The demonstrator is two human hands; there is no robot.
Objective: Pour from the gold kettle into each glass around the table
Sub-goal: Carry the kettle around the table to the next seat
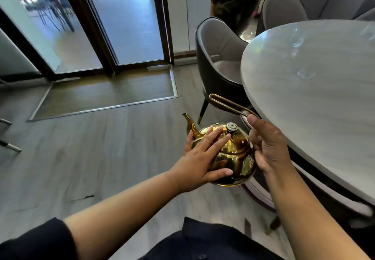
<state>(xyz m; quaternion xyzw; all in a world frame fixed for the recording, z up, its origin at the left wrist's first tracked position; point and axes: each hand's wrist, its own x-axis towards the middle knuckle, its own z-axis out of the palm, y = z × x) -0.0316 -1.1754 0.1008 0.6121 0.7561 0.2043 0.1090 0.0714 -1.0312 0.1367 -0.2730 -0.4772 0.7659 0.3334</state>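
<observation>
Step, likely: carrying, not pouring | right hand (267, 146) gripping handle (227, 102) of shiny gold metal kettle (229, 154) | left hand (203, 156) pressing flat on it | next: reaching small clear glass (306, 74) at 2 o'clock

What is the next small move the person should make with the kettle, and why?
Probably lift the gold kettle rightward over the table, toward the nearest glass. It hangs beside the table edge, above the floor, its spout pointing away from the table. The right hand grips the handle; the left hand rests flat on its top.
</observation>
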